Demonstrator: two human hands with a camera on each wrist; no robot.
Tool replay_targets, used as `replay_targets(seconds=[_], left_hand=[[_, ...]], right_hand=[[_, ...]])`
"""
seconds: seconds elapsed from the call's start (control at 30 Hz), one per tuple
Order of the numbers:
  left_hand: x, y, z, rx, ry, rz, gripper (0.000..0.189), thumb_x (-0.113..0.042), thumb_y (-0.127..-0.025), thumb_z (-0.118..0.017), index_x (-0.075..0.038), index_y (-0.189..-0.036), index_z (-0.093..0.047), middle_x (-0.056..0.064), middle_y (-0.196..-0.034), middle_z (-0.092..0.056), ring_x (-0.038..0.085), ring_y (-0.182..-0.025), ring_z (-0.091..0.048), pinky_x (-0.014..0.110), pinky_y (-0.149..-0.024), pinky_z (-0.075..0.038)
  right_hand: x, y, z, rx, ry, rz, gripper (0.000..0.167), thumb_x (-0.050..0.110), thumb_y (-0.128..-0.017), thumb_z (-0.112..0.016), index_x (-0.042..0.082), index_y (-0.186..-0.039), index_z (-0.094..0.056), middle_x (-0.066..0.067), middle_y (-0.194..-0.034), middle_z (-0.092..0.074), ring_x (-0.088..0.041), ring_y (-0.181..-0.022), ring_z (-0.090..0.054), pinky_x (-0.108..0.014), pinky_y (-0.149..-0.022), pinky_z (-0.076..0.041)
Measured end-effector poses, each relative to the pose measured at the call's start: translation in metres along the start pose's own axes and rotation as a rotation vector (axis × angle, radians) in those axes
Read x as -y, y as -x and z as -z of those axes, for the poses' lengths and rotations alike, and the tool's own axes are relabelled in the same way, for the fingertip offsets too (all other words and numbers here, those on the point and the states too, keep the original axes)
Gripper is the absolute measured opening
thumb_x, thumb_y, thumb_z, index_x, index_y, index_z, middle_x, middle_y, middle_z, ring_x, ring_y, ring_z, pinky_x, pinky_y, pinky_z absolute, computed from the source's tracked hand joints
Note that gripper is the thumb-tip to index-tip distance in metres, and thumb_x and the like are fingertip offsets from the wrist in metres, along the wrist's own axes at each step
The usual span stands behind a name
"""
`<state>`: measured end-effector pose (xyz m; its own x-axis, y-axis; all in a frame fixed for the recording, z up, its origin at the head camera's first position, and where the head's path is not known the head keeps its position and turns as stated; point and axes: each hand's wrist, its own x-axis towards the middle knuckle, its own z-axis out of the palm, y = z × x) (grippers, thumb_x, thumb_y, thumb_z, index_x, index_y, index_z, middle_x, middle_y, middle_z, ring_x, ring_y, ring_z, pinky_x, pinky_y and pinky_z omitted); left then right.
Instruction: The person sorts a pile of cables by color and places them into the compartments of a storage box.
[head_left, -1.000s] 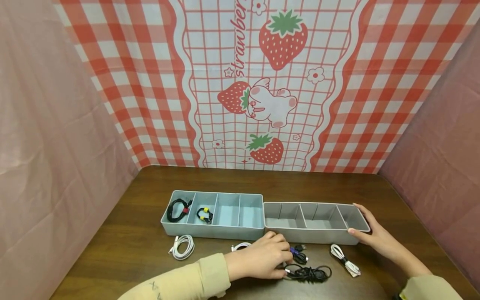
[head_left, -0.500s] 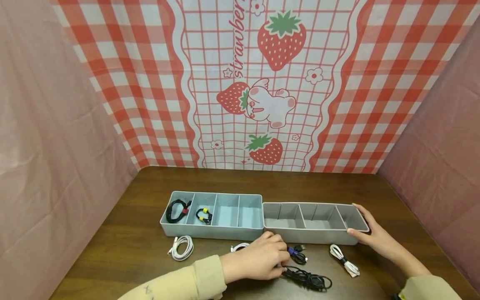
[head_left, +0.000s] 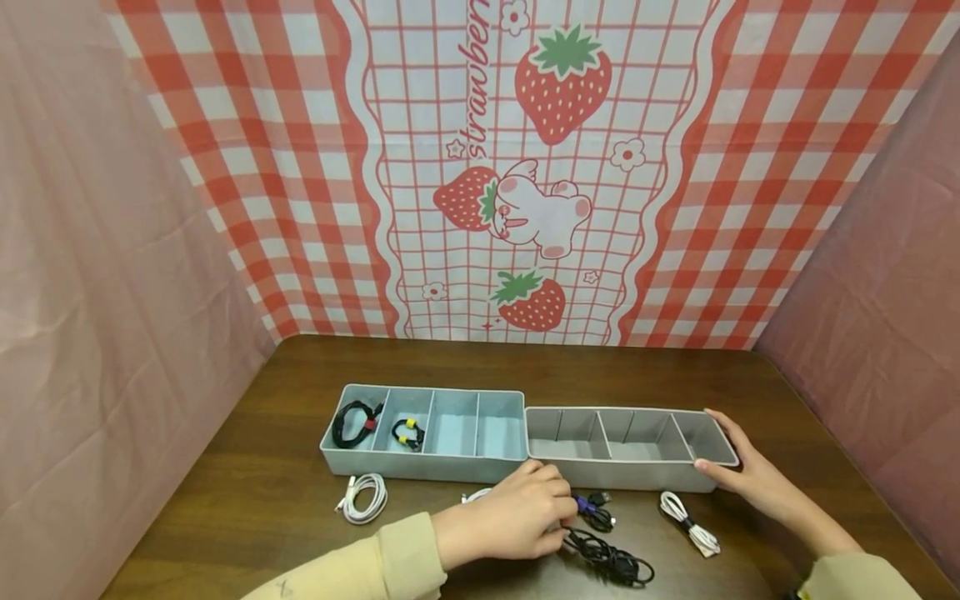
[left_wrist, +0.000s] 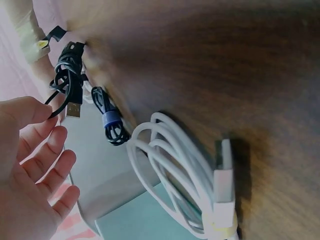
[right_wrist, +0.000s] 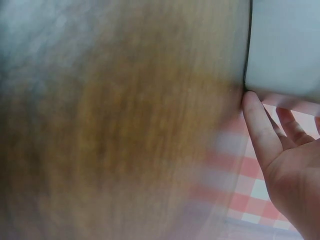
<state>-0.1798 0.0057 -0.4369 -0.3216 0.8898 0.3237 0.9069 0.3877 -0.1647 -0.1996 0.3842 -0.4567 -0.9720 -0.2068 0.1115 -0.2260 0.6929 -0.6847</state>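
A person's bare hands are set well apart at a wood-grain worktop. The left hand, thumb against index finger, pinches a strand of a bundled black USB cable; the metal plug shows in the left wrist view. From those fingertips the bundle's long axis slants to the person's right and towards the worktop's near edge, which is out of view. I cannot tell how much of it touches the wood.

The grey divided box stands on the far-edge side of the cable, its length running roughly along the worktop's far edge, so bundle and box lie askew. The right hand grips the box's right end, thumb at the near rim, fingers round the far corner. The left hand is the nearer one, already on the cable; the right is off beyond the bundle's loose end.

The relation that counts, I judge, is that the box lies just past the cable, with a purple-tied dark cable between the bundle and the box's near wall. A black-banded white cable lies below the right hand's end of that wall.
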Motion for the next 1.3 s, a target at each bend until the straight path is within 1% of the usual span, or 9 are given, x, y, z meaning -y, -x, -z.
replay_targets(seconds=[0.1, 0.17, 0.33, 0.53, 0.7, 0.8, 0.9, 1.17, 1.3], left_hand=[[0.0, 0.0, 0.003, -0.008, -0.012, 0.005, 0.007, -0.033, -0.082, -0.064, -0.03, -0.081, -0.058, -0.018, -0.08, -0.052, 0.005, -0.091, -0.05, 0.025, -0.084, -0.036], [0.0, 0.0, 0.004, -0.01, -0.015, 0.011, 0.007, -0.034, -0.082, -0.063, -0.03, -0.082, -0.058, -0.018, -0.081, -0.052, 0.006, -0.091, -0.05, 0.025, -0.085, -0.037], [0.0, 0.0, 0.009, -0.021, -0.011, 0.016, 0.007, -0.034, -0.083, -0.063, -0.029, -0.082, -0.058, -0.017, -0.082, -0.053, 0.006, -0.093, -0.05, 0.024, -0.085, -0.037], [0.0, 0.0, 0.015, -0.054, -0.01, 0.027, 0.008, -0.034, -0.083, -0.064, -0.029, -0.081, -0.058, -0.017, -0.083, -0.054, 0.006, -0.094, -0.05, 0.025, -0.085, -0.037], [0.001, 0.0, 0.02, -0.056, -0.007, 0.037, 0.009, -0.034, -0.084, -0.064, -0.029, -0.081, -0.058, -0.017, -0.084, -0.054, 0.006, -0.095, -0.051, 0.025, -0.086, -0.037], [0.001, 0.0, 0.021, -0.062, -0.005, 0.04, 0.009, -0.034, -0.083, -0.065, -0.028, -0.08, -0.058, -0.016, -0.084, -0.054, 0.006, -0.094, -0.051, 0.026, -0.086, -0.038], [0.001, 0.0, 0.022, -0.074, -0.004, 0.04, 0.009, -0.033, -0.083, -0.065, -0.028, -0.08, -0.058, -0.016, -0.084, -0.054, 0.006, -0.093, -0.051, 0.026, -0.087, -0.038], [0.002, 0.001, 0.027, -0.129, -0.013, 0.022, 0.009, -0.031, -0.083, -0.064, -0.028, -0.079, -0.057, -0.016, -0.083, -0.054, 0.007, -0.092, -0.051, 0.026, -0.088, -0.039], [0.003, 0.0, 0.031, -0.135, -0.011, 0.034, 0.009, -0.032, -0.084, -0.065, -0.028, -0.08, -0.058, -0.016, -0.084, -0.055, 0.007, -0.094, -0.05, 0.027, -0.09, -0.038]], right_hand=[[0.0, 0.0, 0.0, -0.001, 0.009, -0.003, 0.082, 0.017, -0.091, -0.063, 0.014, -0.151, -0.008, -0.023, -0.135, -0.033, 0.0, -0.1, -0.043, -0.021, -0.069, -0.044], [0.0, 0.0, 0.0, 0.004, 0.001, -0.008, 0.082, 0.018, -0.091, -0.062, 0.015, -0.151, -0.007, -0.024, -0.135, -0.032, -0.002, -0.1, -0.044, -0.022, -0.068, -0.044], [-0.001, 0.0, 0.0, 0.006, -0.008, -0.011, 0.082, 0.017, -0.091, -0.062, 0.012, -0.151, -0.007, -0.025, -0.134, -0.033, -0.004, -0.099, -0.045, -0.022, -0.067, -0.045], [-0.001, 0.0, 0.0, -0.003, 0.013, -0.004, 0.082, 0.018, -0.09, -0.063, 0.012, -0.151, -0.008, -0.024, -0.133, -0.034, -0.002, -0.099, -0.045, -0.022, -0.067, -0.044], [-0.002, 0.0, 0.0, -0.007, 0.02, 0.004, 0.082, 0.017, -0.09, -0.063, 0.014, -0.151, -0.008, -0.024, -0.134, -0.034, 0.0, -0.099, -0.043, -0.021, -0.068, -0.044], [-0.001, 0.0, -0.001, -0.004, 0.015, 0.006, 0.082, 0.017, -0.09, -0.063, 0.013, -0.151, -0.008, -0.024, -0.134, -0.034, 0.0, -0.099, -0.043, -0.021, -0.068, -0.044], [-0.001, 0.0, -0.001, 0.001, 0.009, 0.001, 0.082, 0.017, -0.09, -0.063, 0.012, -0.151, -0.008, -0.024, -0.134, -0.034, 0.0, -0.099, -0.043, -0.022, -0.067, -0.045], [-0.001, 0.0, -0.001, 0.002, 0.015, -0.001, 0.082, 0.018, -0.091, -0.063, 0.014, -0.151, -0.007, -0.024, -0.135, -0.033, 0.0, -0.1, -0.043, -0.021, -0.068, -0.045], [-0.001, 0.0, 0.0, 0.019, -0.012, -0.014, 0.082, 0.018, -0.092, -0.062, 0.014, -0.151, -0.005, -0.025, -0.137, -0.03, 0.001, -0.101, -0.043, -0.023, -0.067, -0.047]])
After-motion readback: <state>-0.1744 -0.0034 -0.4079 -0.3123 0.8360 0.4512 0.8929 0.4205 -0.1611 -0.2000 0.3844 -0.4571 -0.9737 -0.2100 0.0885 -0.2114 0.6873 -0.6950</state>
